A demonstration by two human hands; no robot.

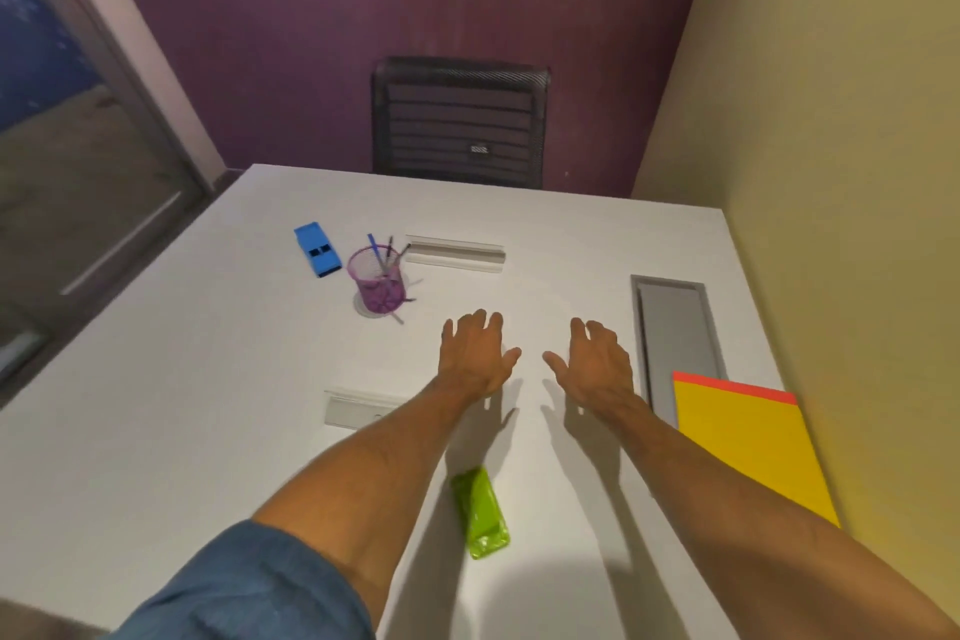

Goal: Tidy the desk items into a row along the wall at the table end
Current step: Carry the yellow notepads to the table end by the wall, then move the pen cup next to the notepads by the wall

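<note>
Hands reach out side by side over the middle of the white worktop point(156, 379), palms down. The left hand point(475, 353) and the right hand point(592, 361) are a little apart. Each has its fingers spread and slightly bent and holds nothing. Whether they touch the surface cannot be told.

Far left of the hands stands a purple mesh pen cup point(376, 283) with several pens point(382, 252) in it. A blue stapler point(318, 250) lies just beside the cup on its left. A green case point(479, 512) lies near, between the forearms and partly under the left one. A yellow folder point(753, 447) lies at the right edge, next to the yellow wall point(831, 172), with an orange strip showing along its far side.

A grey hatch point(675, 327) is set into the worktop, running out from under the folder's far end. One white flap point(454, 252) sits beyond the cup and another point(358, 405) left of the left forearm. A black mesh chair point(460, 120) stands at the far end, before the purple wall point(311, 42). A blue sleeve point(249, 592) covers the left upper arm.
</note>
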